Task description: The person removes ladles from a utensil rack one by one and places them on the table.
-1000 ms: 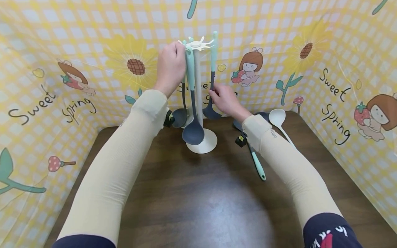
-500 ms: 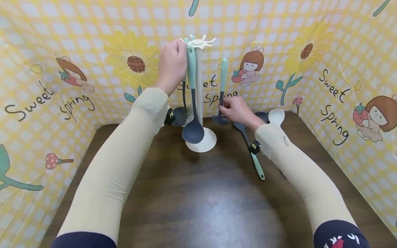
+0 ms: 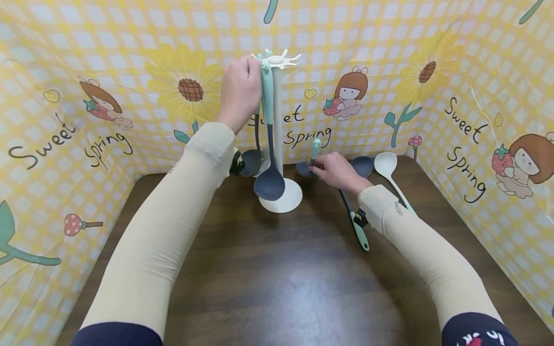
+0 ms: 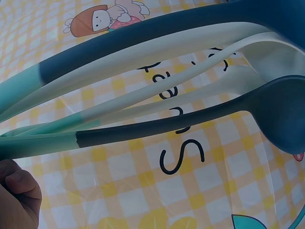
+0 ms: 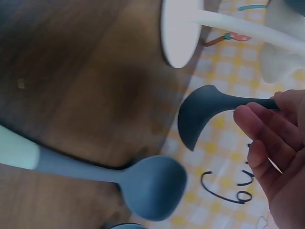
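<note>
In the head view, a white utensil rack (image 3: 280,129) stands at the back of the table, with a dark grey, mint-handled ladle (image 3: 269,186) and other utensils hanging from it. My left hand (image 3: 242,89) grips at the left of the rack's top, beside the handle tips; its exact hold is hidden. Low on the right of the rack, my right hand (image 3: 339,170) pinches a cooking spoon with a mint handle (image 3: 316,146). The right wrist view shows this cooking spoon's dark grey head (image 5: 200,112) side-on, with my right hand's fingers (image 5: 271,126) around its shaft.
On the table's right lie a mint-handled grey utensil (image 3: 360,233), another dark grey head (image 3: 362,166) and a white ladle (image 3: 386,166). White-headed utensils (image 4: 157,88) hang among the grey ones in the left wrist view. A yellow checked cloth (image 3: 372,38) walls the table.
The right hand has lowered the cooking spoon from beside the rack's hooks towards the table, moving rightwards, and the handle now tips towards the camera. The left hand stays in place.
</note>
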Motion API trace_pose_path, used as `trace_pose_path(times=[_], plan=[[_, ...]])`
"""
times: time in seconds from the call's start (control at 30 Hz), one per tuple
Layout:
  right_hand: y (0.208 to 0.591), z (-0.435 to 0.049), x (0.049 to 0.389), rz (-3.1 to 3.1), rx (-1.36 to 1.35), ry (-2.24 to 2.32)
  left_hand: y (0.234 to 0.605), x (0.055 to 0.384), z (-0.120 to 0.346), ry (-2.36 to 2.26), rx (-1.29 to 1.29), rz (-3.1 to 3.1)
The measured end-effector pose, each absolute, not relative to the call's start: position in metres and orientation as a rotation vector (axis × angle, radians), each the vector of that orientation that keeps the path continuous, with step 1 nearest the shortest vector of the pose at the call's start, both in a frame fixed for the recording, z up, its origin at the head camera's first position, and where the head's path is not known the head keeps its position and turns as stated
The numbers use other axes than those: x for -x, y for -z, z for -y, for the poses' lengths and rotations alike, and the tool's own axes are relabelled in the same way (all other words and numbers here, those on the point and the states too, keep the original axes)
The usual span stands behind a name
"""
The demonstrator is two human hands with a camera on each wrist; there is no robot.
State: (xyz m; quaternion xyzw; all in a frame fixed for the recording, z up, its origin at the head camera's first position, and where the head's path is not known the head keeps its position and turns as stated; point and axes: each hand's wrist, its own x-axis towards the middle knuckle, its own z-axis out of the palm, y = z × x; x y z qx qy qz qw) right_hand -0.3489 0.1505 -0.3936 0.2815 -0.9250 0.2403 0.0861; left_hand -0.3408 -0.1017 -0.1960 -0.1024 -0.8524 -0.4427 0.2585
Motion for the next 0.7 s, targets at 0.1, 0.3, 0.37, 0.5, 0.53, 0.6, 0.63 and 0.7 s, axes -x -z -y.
trace_pose_path(times=[0.1, 0.3, 0.37, 0.5, 0.53, 0.6, 0.63, 0.7], plan=[[0.404, -0.153, 0.350, 2.768, -0.848, -0.683, 0.196, 0.341, 0.101, 1.205, 0.280, 2.309], [0.421, -0.157, 0.349, 2.775, -0.850, -0.598, 0.196, 0.341, 0.101, 1.213, 0.280, 2.305], [0.426, -0.159, 0.349, 2.768, -0.862, -0.561, 0.196, 0.341, 0.101, 1.218, 0.283, 2.304], [0.434, -0.163, 0.345, 2.777, -0.922, -0.453, 0.197, 0.341, 0.101, 1.224, 0.290, 2.298], [0.435, -0.164, 0.344, 2.777, -0.945, -0.424, 0.197, 0.342, 0.101, 1.224, 0.291, 2.298], [0.438, -0.166, 0.341, 2.781, -0.992, -0.370, 0.197, 0.342, 0.101, 1.227, 0.288, 2.296], [0.439, -0.166, 0.340, 2.779, -1.013, -0.345, 0.197, 0.342, 0.101, 1.231, 0.284, 2.299], [0.443, -0.168, 0.338, 2.780, -1.044, -0.313, 0.197, 0.342, 0.101, 1.232, 0.277, 2.301]])
